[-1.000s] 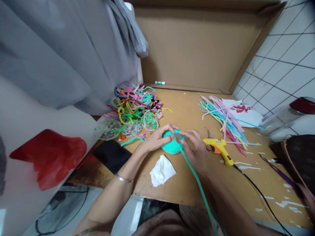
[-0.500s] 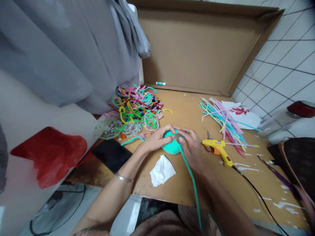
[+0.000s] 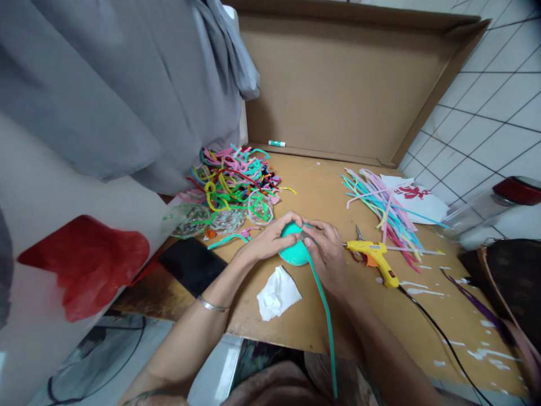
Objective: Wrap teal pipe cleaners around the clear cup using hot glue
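Observation:
A round green disc (image 3: 293,254), which looks wound from pipe cleaner, lies between my hands above the table. My left hand (image 3: 274,234) grips its left side, thumb across the top and fingers around the far rim. At the right edge my right hand (image 3: 325,245) pinches it, thumb and fingers close together by a small greyish spot. From there a long green pipe cleaner (image 3: 324,307) trails down toward my lap. A crumpled white tissue (image 3: 279,294) lies just below the disc. Right of my right hand rests a yellow glue gun (image 3: 376,256).
A tangled heap of coloured pipe cleaners (image 3: 236,177) sits at back left, a black phone (image 3: 192,266) before it. Straight pipe cleaners (image 3: 382,206) lie at right, near a clear bottle (image 3: 477,208) and dark bag (image 3: 505,282). A glue stick (image 3: 276,144) lies by the cardboard (image 3: 338,84).
The trailing end of the green pipe cleaner has swung slightly left. My right fingers have shifted a little at the disc's edge, and the left hand keeps its hold.

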`<action>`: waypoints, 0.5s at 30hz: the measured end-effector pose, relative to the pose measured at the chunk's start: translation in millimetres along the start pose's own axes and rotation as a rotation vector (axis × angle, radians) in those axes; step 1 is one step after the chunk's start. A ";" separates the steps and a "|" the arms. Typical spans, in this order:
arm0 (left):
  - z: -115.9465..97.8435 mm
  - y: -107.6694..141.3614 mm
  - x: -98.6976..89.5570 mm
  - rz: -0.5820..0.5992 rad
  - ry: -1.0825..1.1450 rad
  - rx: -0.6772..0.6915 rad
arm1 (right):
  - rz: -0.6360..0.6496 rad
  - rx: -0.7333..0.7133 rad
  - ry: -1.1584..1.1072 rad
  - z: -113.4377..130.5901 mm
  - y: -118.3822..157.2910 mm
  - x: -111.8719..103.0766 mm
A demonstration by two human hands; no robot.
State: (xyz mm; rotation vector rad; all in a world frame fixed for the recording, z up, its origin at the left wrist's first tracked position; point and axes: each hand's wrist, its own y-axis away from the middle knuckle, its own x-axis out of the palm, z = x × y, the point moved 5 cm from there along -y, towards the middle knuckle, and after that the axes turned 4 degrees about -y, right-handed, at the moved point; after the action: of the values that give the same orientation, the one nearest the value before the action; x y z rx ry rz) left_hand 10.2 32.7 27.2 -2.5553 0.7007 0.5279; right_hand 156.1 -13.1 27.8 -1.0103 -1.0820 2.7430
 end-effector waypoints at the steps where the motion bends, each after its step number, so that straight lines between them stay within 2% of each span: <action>1: -0.6 -0.1 -0.3 -0.002 -0.008 0.004 | 0.003 -0.006 0.001 0.7 -0.1 0.0; 7: -2.4 -0.8 -0.6 -0.002 0.018 0.018 | 0.015 -0.051 0.014 4.8 -0.9 -1.7; 15: -1.2 -0.6 0.5 0.003 0.044 -0.002 | 0.051 -0.095 0.179 9.6 -1.1 -1.6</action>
State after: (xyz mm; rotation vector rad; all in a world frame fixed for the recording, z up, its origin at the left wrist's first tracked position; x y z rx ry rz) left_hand 11.2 32.4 28.2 -2.5752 0.7198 0.4744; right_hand 151.6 -18.4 34.7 -1.2846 -1.1821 2.5984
